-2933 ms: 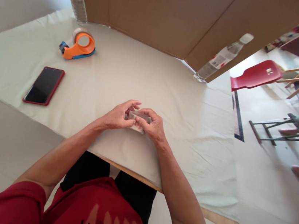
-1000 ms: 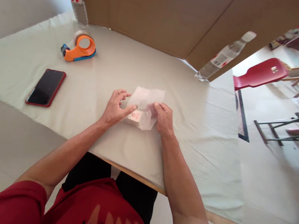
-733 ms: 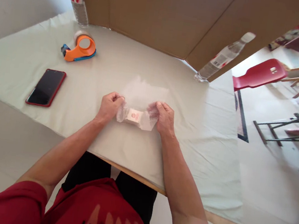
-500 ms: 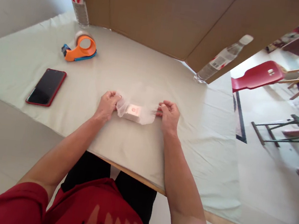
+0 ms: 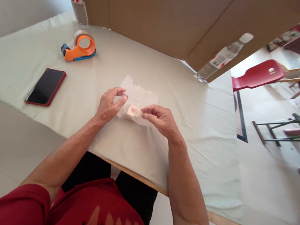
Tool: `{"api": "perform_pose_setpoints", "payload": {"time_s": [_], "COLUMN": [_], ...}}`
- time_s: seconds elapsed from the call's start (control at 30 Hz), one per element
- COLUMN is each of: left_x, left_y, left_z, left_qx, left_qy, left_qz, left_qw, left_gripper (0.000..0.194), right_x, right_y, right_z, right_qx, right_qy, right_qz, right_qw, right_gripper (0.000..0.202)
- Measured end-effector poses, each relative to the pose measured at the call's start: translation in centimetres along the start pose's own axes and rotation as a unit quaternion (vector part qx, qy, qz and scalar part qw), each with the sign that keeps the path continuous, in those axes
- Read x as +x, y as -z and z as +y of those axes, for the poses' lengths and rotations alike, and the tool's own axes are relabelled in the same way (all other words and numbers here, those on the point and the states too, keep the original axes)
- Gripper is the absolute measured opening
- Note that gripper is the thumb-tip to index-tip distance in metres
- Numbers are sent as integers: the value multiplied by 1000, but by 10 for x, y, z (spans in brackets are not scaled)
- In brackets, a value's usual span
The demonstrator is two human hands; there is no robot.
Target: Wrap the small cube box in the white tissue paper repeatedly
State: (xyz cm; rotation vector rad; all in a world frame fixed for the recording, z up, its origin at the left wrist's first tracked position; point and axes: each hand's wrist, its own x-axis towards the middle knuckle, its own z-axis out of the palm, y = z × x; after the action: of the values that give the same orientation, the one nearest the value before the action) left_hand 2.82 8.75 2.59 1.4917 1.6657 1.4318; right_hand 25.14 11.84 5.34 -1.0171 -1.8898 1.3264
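A small pale box point(image 5: 134, 110) with a faint reddish mark on top lies on a thin, translucent white wrapping sheet point(image 5: 143, 96), near the middle of the cloth-covered table. Part of the sheet is crumpled around the box's left side. Just left of the box is my left hand point(image 5: 110, 104), its thumb and fingers curved and apart, with nothing seen between them. My right hand point(image 5: 163, 121) pinches the wrapping sheet with thumb and fingertips at the box's right end.
An orange and blue tape dispenser point(image 5: 81, 49) and a dark phone point(image 5: 45, 87) with a red case lie to the left. Two plastic bottles point(image 5: 76, 1) point(image 5: 222, 59) stand against a cardboard panel point(image 5: 157, 14) at the back. Beyond the table's right side is a red chair point(image 5: 259, 76).
My right hand has moved left, from the sheet's right edge to the box. My left hand has opened and let go of the sheet, whose back part now lies flatter.
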Motion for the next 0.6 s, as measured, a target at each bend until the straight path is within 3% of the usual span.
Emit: {"api": "perform_pose_setpoints", "payload": {"time_s": [0.07, 0.13, 0.2, 0.23, 0.3, 0.37, 0.4, 0.5, 0.6], "left_x": [1, 2, 5, 6, 8, 10, 11, 10, 7], "left_y": [3, 6, 10, 12, 14, 15, 16, 15, 12], "left_z": [1, 0, -3, -4, -7, -10, -11, -15, -18], "left_qx": [-24, -44, -44, -33, 14, 78, 111, 188, 239], "left_qy": [13, 34, 66, 86, 111, 89, 61, -42, -77], "left_qz": [-36, -52, -66, -73, -88, -111, -128, -202, -269], "left_qw": [999, 997, 995, 993, 990, 987, 984, 960, 930], "left_gripper": [35, 42, 49, 47, 32, 23, 28, 51, 66], "right_x": [-7, -13, -17, -18, -17, -13, -9, 3, 8], "right_y": [4, 6, 6, 6, 4, -1, -5, -21, -26], "right_z": [-10, -15, -15, -13, -7, -1, 2, 11, 18], "right_qx": [-2, -30, -65, -75, -93, -122, -145, -216, -247], "right_qy": [1, -15, -37, -43, -43, -17, 1, 46, 53], "right_qz": [-154, -291, -327, -297, -167, -29, 13, 26, 19], "right_qw": [988, 956, 942, 951, 981, 992, 989, 975, 967], "right_gripper": [19, 20, 21, 20, 22, 23, 26, 50, 47]}}
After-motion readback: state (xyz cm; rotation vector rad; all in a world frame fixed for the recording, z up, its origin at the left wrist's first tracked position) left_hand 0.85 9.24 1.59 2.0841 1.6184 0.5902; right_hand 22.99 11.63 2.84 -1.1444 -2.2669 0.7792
